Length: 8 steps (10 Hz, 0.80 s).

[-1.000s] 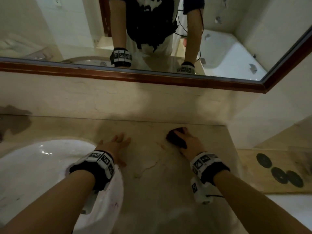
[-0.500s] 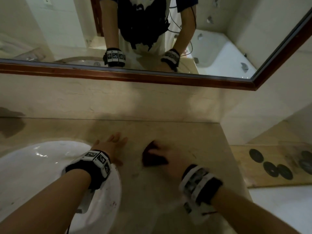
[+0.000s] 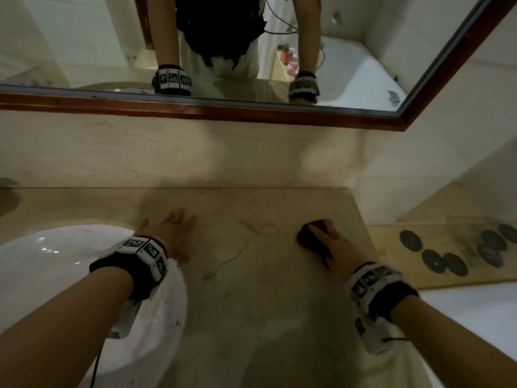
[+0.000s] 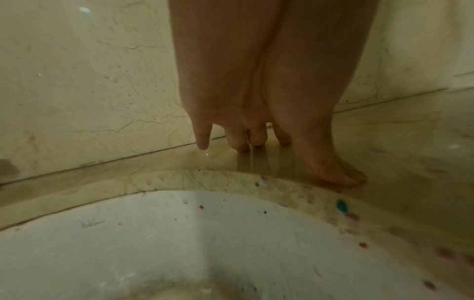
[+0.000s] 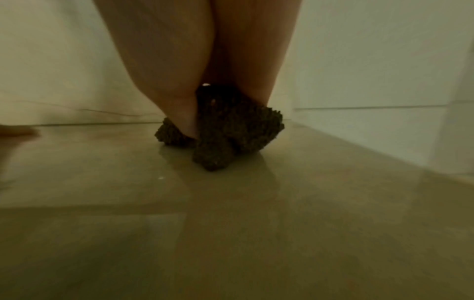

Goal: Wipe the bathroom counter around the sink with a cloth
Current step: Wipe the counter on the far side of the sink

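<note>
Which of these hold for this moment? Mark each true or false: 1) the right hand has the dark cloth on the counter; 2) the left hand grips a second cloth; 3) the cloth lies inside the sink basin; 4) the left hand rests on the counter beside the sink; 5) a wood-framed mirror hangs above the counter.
1) True. The right hand presses the dark cloth onto the counter.
2) False. The left hand holds nothing; its fingers lie straight on the counter.
3) False. The cloth is on the counter, well to the right of the sink and apart from it.
4) True. The left hand touches the counter just past the sink's rim.
5) True. The mirror has a brown wooden frame.
</note>
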{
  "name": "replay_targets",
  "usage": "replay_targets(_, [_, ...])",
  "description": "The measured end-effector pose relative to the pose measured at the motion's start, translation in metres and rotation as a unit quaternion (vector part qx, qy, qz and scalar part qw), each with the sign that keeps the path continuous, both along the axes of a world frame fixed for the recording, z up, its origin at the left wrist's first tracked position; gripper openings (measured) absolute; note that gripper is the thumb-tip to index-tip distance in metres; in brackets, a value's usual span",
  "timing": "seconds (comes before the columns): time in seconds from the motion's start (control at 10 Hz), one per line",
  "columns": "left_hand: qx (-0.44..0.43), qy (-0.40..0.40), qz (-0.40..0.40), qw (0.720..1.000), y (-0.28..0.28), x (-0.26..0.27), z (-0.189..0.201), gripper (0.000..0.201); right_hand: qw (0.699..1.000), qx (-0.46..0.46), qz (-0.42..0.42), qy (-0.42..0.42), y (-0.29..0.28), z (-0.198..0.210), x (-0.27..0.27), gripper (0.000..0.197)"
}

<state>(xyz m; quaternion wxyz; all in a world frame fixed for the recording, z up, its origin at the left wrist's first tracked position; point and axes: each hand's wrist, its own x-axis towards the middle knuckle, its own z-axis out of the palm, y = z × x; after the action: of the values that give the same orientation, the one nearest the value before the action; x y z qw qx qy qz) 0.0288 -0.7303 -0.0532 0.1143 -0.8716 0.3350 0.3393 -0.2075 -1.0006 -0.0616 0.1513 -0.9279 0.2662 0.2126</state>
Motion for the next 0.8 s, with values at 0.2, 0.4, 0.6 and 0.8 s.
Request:
replay_targets(0.2, [0.021, -0.033, -0.011, 0.999, 0.003, -0.012, 0.008, 0.086, 0.988, 0.080, 0.113, -0.074, 0.126, 0.006, 0.006, 0.069])
replay_targets(0.4, [0.012, -0.063, -0.101, 0.993, 0.010, -0.047, 0.013, 0.067, 0.954, 0.281, 0.036, -0.092, 0.171, 0.013, 0.013, 0.056])
replay_targets(0.6, [-0.021, -0.043, -0.090, 0.995, 0.022, -0.073, 0.008, 0.084, 0.902, 0.267, -0.246, -0.235, 0.046, 0.033, -0.020, 0.048])
replay_targets(0.8, [-0.022, -0.026, -0.075, 0.997, 0.020, -0.071, 0.008, 0.085, 0.993, -0.022, -0.112, -0.039, -0.043, 0.003, -0.087, 0.067])
